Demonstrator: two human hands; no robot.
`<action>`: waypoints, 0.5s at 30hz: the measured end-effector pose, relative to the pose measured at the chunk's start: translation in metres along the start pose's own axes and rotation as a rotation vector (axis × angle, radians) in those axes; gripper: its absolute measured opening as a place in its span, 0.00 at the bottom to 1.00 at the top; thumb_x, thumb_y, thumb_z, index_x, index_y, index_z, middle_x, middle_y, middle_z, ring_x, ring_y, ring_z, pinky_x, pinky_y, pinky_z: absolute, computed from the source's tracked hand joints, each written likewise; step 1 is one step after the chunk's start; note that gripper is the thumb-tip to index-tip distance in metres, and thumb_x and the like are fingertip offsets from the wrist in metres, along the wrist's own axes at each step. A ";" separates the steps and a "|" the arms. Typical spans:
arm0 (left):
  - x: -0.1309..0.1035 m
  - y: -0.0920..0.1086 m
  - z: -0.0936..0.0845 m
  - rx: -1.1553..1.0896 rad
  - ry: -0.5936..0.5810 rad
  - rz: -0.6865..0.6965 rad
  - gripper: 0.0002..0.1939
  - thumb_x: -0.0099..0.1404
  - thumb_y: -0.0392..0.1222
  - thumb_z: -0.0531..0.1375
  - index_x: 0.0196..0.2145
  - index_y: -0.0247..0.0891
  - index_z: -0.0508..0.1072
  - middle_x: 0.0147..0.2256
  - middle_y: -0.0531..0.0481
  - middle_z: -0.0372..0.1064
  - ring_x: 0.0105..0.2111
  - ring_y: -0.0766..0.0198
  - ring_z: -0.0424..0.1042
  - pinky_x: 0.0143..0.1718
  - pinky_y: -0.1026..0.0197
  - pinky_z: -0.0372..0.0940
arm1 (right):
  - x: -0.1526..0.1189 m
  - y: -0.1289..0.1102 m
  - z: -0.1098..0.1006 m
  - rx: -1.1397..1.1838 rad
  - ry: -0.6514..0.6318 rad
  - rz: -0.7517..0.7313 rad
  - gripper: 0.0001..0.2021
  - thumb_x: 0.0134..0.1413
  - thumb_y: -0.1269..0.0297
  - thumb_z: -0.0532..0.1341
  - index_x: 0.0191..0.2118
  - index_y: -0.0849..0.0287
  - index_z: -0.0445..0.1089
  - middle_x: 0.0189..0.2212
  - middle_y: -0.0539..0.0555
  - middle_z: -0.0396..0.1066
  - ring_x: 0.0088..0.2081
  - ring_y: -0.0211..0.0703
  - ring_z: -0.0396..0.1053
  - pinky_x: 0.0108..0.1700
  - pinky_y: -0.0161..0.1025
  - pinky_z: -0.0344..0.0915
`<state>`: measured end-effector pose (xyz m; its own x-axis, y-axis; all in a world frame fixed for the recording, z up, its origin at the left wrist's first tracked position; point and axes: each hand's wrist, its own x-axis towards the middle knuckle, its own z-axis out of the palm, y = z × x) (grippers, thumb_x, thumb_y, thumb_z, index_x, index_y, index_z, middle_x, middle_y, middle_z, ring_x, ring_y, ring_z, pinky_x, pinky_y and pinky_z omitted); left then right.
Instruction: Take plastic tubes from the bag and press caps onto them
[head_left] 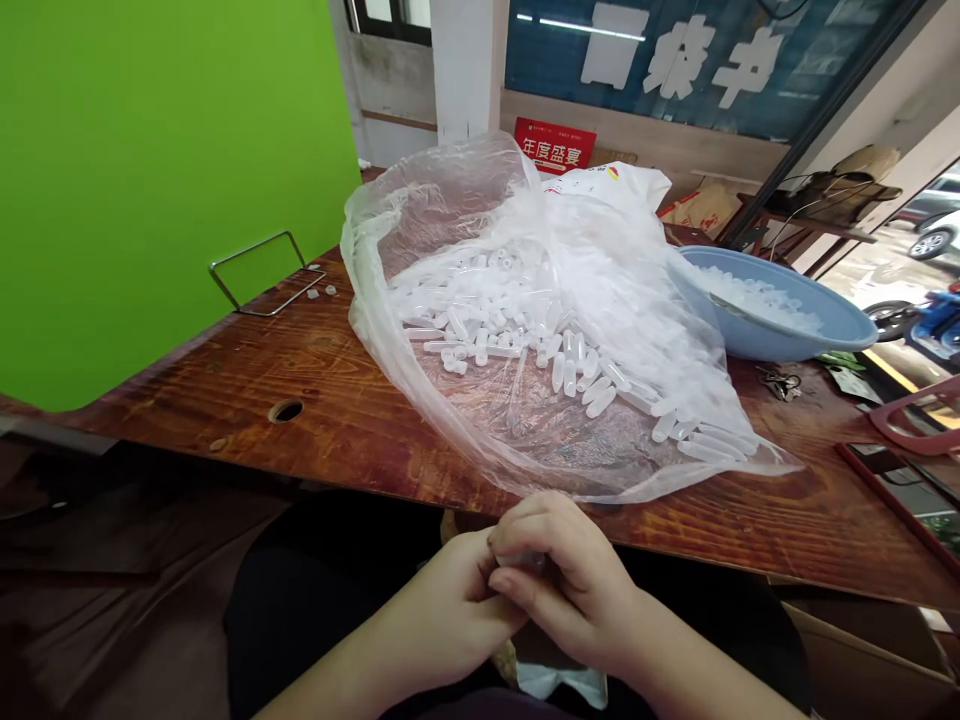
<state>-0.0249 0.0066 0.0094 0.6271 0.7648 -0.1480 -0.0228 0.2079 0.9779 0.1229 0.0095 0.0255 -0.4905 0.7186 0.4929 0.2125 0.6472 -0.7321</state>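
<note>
My left hand (461, 600) and my right hand (566, 580) are together over my lap, just in front of the table edge. The right thumb and fingers are closed around a small translucent plastic piece (522, 559), of which only a part shows. My left hand is curled beneath and against it, its fingertips mostly hidden. Beyond them on the table lies a large clear plastic bag (480, 440), its mouth facing me. Many small translucent plastic tubes (570, 375) are heaped inside it, some spread toward the right corner.
A blue basin (787, 345) with more white pieces stands at the right, near keys (780, 384) and a dark phone-like slab (907, 490). A green panel (165, 200) with a wire handle (255, 275) rises at the left. The wooden table (225, 400) has a round hole.
</note>
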 end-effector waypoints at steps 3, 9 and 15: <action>0.003 -0.001 0.004 -0.100 -0.049 -0.068 0.09 0.55 0.41 0.61 0.26 0.32 0.68 0.25 0.53 0.62 0.28 0.68 0.61 0.31 0.66 0.58 | -0.016 0.007 0.002 0.099 0.083 -0.024 0.12 0.59 0.64 0.55 0.49 0.53 0.62 0.32 0.52 0.67 0.35 0.38 0.65 0.39 0.36 0.64; 0.008 -0.003 0.006 -0.303 -0.127 -0.228 0.08 0.46 0.35 0.60 0.18 0.34 0.62 0.15 0.59 0.51 0.17 0.75 0.47 0.20 0.68 0.44 | -0.029 0.014 -0.001 0.430 0.126 0.127 0.10 0.56 0.60 0.59 0.45 0.50 0.68 0.33 0.51 0.69 0.36 0.39 0.67 0.40 0.37 0.64; 0.007 -0.002 0.007 -0.071 -0.196 -0.296 0.06 0.47 0.34 0.58 0.18 0.34 0.61 0.17 0.59 0.50 0.18 0.75 0.47 0.19 0.67 0.43 | -0.028 0.011 -0.016 0.397 -0.025 0.125 0.11 0.57 0.55 0.58 0.40 0.55 0.70 0.34 0.54 0.73 0.38 0.40 0.70 0.42 0.38 0.65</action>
<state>-0.0150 0.0075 0.0076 0.7521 0.5347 -0.3854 0.1326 0.4499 0.8832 0.1521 0.0007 0.0109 -0.5027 0.7759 0.3812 -0.0686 0.4037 -0.9123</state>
